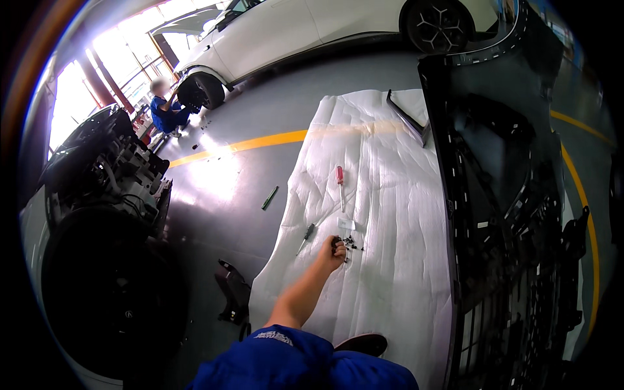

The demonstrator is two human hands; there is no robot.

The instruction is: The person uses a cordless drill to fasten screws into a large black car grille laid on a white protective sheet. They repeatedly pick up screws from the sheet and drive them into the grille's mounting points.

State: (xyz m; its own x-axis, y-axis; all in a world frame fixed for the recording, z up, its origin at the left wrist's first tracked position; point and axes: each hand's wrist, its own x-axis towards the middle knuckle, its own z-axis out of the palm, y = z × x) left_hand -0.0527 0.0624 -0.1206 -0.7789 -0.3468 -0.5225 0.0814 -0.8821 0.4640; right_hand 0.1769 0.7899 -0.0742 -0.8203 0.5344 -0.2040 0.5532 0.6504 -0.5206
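So the small dark plastic-looking fasteners (353, 243) are in a loose scatter on a white quilted-looking foam sheet (396, 273) spread over the floor, around the middle of it. The left hand (334, 252) is right beside them, fingers curled in and closed around a dark bit or two (335, 243), too small to make out properly. The right hand is out of the frame, so can't tell what it's up to.

Just above the scatter there's a small flat whitish slip (347, 224), and beyond it a screwdriver with a red handle and a long metal shaft (340, 175). A shorter screwdriver with a dark grey handle (309, 231) lies off to the left of the hand, also on the sheet. Past the sheet's left edge, a slim green pen-shaped tool (270, 197) sits on the grey floor (250, 175), and nearer the person is a black angular bracket (232, 290).

Along the right is a huge black molded panel (481, 169); a thin curved black trim strip (406, 118) rests at the sheet's far end. Further back, a co-worker in blue (162, 112) crouches by the front wheel of a white car (273, 36).
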